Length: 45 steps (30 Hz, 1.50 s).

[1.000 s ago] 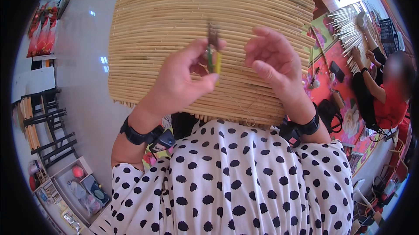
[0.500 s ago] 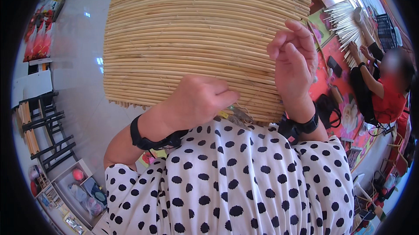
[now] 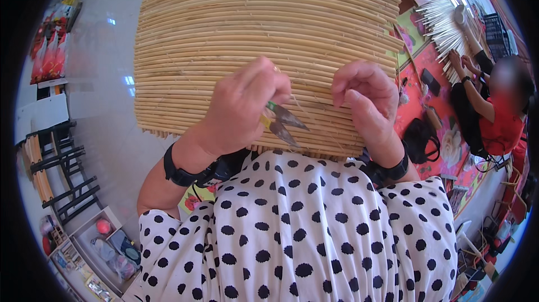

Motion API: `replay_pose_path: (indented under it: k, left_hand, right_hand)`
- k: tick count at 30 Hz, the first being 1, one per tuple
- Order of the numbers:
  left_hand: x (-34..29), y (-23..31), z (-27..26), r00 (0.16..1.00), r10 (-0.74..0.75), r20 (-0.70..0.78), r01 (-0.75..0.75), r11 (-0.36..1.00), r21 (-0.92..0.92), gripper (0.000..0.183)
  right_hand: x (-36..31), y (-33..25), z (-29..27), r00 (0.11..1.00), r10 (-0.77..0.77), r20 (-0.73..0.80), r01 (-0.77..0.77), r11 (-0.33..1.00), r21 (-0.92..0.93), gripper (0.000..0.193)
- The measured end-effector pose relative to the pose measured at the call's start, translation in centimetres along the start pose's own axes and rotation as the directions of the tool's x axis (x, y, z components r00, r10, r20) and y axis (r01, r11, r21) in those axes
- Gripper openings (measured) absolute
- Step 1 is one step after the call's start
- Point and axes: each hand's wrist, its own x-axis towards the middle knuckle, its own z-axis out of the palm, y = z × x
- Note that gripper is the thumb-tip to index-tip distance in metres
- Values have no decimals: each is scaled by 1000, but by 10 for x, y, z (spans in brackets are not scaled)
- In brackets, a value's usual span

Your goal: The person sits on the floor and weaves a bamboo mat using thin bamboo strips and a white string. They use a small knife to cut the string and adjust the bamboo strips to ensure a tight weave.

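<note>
My left hand is closed round a pair of thread snips with green and yellow on the grips. Their two dark blades are parted and point right, over the near part of a mat of thin, pale reed or bamboo sticks. Rows of thread bind the sticks together, and a loose thread end stands up near the blades. To the right, my right hand hovers over the mat's near right part, fingers curled in towards the thumb. Whatever it may pinch is too small to make out.
At the right, a person in red handles a spread of pale sticks on a red flowered cloth. A phone and a black bag lie nearer. Folded black-legged stools and a box stand left.
My left hand has moved up and left, lifting the snips off the near edge into clear view. My right hand has come down and slightly left, its fingers more curled.
</note>
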Motion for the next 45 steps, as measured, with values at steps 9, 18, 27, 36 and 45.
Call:
replay_pose_path:
  k: [9, 18, 27, 36, 45]
  left_hand:
    - [12, 0, 3, 994, 41, -102, -37, 998, 44, 31]
    - [3, 7, -7, 997, -73, 37, 73, 997, 17, 35]
    - [-2, 19, 0, 918, 48, 394, -108, 986, 129, 39]
    - [7, 26, 39, 879, 304, 368, -336, 942, 26, 20]
    - [5, 26, 51, 836, 429, 343, -472, 880, 50, 15]
  right_hand:
    - [13, -10, 6, 952, 45, 301, 161, 765, -624, 18]
    - [1, -6, 1, 967, -145, 211, 251, 700, -668, 14]
    - [-7, -12, -8, 976, -187, 108, 215, 794, -568, 17]
    - [-23, -15, -15, 990, -140, -23, 121, 916, -383, 12]
    - [-24, -13, -16, 984, -172, -37, 144, 906, -398, 14]
